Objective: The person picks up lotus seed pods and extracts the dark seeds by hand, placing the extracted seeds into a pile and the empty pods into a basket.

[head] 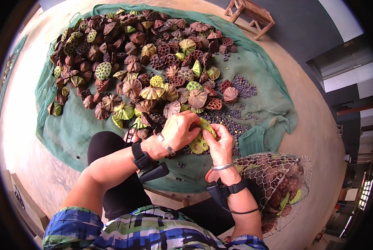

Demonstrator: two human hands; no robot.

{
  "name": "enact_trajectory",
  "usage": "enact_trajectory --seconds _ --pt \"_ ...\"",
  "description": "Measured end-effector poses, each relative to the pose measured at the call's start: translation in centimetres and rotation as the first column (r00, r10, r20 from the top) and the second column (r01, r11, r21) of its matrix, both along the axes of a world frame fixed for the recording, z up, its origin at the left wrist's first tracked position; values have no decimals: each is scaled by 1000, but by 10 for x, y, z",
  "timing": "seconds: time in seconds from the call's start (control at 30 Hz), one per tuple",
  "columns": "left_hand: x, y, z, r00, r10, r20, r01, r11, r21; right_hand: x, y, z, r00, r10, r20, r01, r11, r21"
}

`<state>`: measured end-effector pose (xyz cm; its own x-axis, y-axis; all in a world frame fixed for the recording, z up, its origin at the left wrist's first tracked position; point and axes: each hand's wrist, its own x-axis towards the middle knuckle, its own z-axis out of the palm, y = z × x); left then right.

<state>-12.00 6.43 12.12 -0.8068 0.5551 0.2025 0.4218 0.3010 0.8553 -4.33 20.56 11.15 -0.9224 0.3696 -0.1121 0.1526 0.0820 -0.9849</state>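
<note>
A green lotus seed pod (199,144) is held between my two hands above the green mesh cloth (72,131). Its open holes face up. The fingers of my left hand (182,128) are bent at its upper left edge, and what lies under them is hidden. My right hand (220,142) grips its right side with thumb and fingers. A wide heap of brown and green lotus pods (131,89) lies beyond my hands. Loose dark lotus seeds (244,86), with a few yellowish bits among them, are scattered on the cloth around and right of the held pod.
A wire-mesh basket (278,175) with brown and green pods inside stands by my right forearm. Folds of the cloth rise near the basket. A wooden bench (252,15) stands at the upper right on the concrete floor (317,143). My knees are close below the cloth.
</note>
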Motion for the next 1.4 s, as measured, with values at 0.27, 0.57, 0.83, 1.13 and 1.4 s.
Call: enact_trajectory --seconds 0.27,0.57,0.83,1.13,1.4 --pt "2 1 5 992 -9 124 -1 997 82 3 11 -4 999 -21 41 22 999 -29" --pt "-10 -3 9 937 -132 324 99 988 116 4 6 2 999 -38 3 37 988 147" --pt "-7 -3 2 687 -208 696 73 973 219 5 2 16 996 63 54 -71 985 155" --pt "-3 2 -2 567 -349 746 124 932 342 7 24 17 951 230 206 -91 845 -526" --pt "-1 2 -2 967 -253 3 252 965 66 7 17 6 967 135 217 -76 963 -257"
